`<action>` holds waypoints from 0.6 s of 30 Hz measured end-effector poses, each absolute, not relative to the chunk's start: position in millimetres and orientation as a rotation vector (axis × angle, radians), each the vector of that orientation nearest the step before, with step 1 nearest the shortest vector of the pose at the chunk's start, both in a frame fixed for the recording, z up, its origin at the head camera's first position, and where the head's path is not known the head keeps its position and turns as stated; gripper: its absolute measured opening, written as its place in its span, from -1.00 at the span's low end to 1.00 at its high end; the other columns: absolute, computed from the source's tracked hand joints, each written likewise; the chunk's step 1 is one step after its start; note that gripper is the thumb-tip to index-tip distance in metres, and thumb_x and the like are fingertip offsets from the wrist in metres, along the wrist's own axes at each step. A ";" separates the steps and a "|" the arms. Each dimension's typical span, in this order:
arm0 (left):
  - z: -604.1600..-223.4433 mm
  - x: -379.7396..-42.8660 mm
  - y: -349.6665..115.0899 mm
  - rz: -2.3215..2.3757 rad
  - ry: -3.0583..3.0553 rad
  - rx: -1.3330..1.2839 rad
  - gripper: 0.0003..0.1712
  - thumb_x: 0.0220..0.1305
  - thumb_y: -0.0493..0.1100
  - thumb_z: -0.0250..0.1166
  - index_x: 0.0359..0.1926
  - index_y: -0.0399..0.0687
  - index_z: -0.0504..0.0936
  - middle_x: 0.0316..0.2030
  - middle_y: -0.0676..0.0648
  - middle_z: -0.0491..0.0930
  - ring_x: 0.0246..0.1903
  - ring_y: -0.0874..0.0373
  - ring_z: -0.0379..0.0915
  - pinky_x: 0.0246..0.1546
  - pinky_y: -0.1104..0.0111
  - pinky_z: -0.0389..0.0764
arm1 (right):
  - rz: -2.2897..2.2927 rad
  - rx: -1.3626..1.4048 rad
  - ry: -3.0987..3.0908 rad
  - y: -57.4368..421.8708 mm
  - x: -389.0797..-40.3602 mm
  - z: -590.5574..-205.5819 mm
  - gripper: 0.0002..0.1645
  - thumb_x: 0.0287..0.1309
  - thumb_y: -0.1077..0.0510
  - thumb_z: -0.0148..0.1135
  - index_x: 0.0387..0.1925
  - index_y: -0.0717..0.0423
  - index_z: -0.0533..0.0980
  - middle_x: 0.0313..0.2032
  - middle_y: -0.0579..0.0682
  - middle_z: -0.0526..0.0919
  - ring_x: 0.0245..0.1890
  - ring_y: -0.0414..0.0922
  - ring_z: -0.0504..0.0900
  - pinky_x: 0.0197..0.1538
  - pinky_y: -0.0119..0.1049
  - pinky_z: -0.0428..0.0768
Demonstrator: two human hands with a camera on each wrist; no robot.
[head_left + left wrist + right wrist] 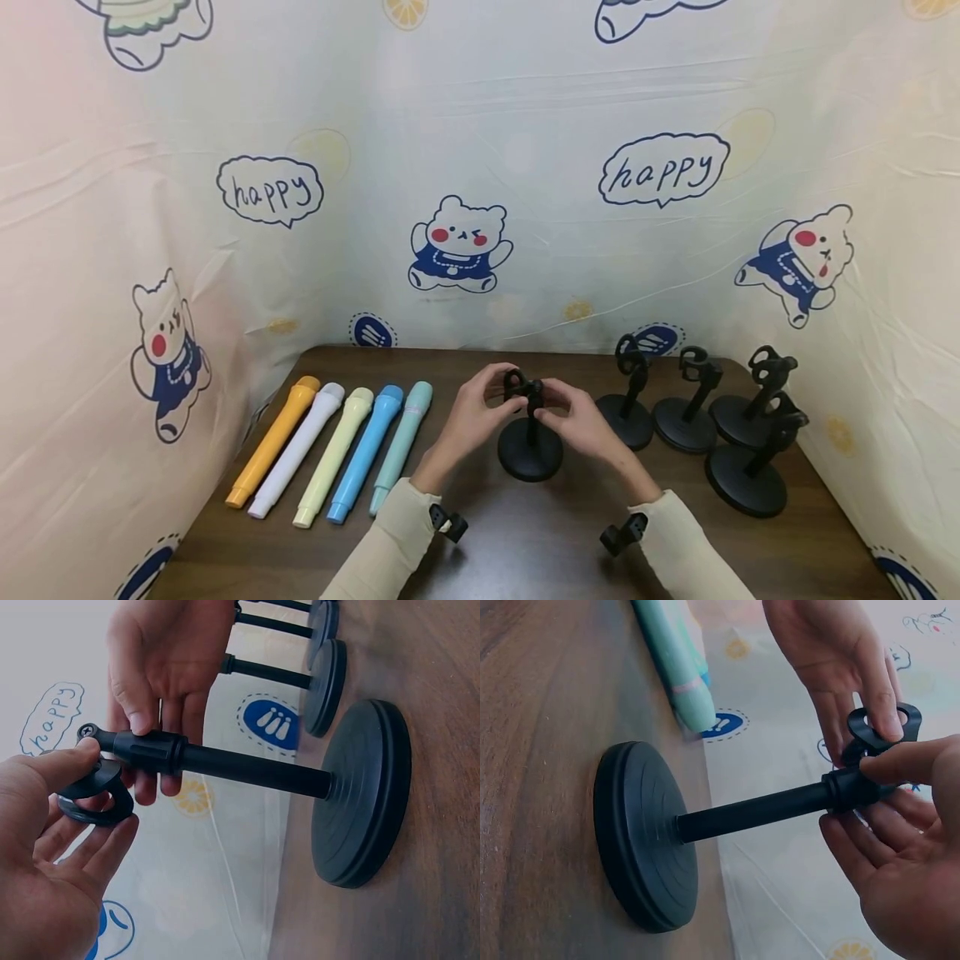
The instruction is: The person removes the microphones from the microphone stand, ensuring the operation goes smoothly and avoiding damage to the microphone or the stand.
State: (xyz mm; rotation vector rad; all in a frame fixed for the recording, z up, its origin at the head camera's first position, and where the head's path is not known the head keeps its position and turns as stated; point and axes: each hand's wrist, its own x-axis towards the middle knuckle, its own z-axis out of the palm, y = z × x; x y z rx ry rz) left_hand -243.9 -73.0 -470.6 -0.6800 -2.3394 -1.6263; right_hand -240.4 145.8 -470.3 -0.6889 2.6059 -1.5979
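Note:
A black desktop microphone stand (530, 457) stands upright on its round base at the middle of the table. My left hand (477, 410) pinches the ring-shaped clip (96, 796) at its top between thumb and fingers. Just below, my right hand (581, 418) holds the collar (849, 789) where the clip joins the pole, its thumb on one side and fingers on the other. In the left wrist view the pole (255, 771) and base (367, 802) show in full. Part of the clip is hidden by my left thumb and fingers.
On the left lie several toy microphones in a slanted row: orange (273, 442), white (296, 450), pale yellow (333, 457), blue (366, 454) and teal (402, 446). Several more black stands (684, 425) are grouped at the right. A printed cloth (525, 167) encloses the table (517, 550).

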 end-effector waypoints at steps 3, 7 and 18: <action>-471.1 -243.5 -72.7 -1.636 -2.332 -0.677 -0.46 0.33 -0.15 0.52 0.29 0.10 0.59 0.09 -0.06 0.69 0.17 0.02 0.67 0.21 0.03 0.71 | -1.608 -0.695 2.600 147.5 -240.4 -471.2 -0.55 0.43 0.25 0.34 0.31 0.07 0.59 0.17 0.10 0.76 0.21 0.08 0.73 0.36 0.14 0.61; -471.7 -242.9 -72.8 -1.635 -2.339 -0.676 -0.45 0.33 -0.15 0.52 0.30 0.05 0.59 0.09 -0.06 0.69 0.16 0.01 0.67 0.22 0.03 0.71 | -1.640 -0.671 2.656 146.6 -239.0 -474.5 -0.60 0.37 0.22 0.42 0.21 0.06 0.65 0.09 0.08 0.79 0.13 0.05 0.77 0.28 0.10 0.67; -472.3 -244.0 -72.2 -1.602 -2.357 -0.670 -0.44 0.35 -0.14 0.50 0.32 -0.10 0.57 0.10 -0.08 0.69 0.18 0.03 0.67 0.21 0.10 0.72 | -1.718 -0.351 2.898 124.4 -233.9 -482.5 -0.59 0.13 0.24 0.62 -0.09 0.11 0.56 -0.17 0.07 0.70 -0.21 -0.07 0.70 -0.15 -0.41 0.69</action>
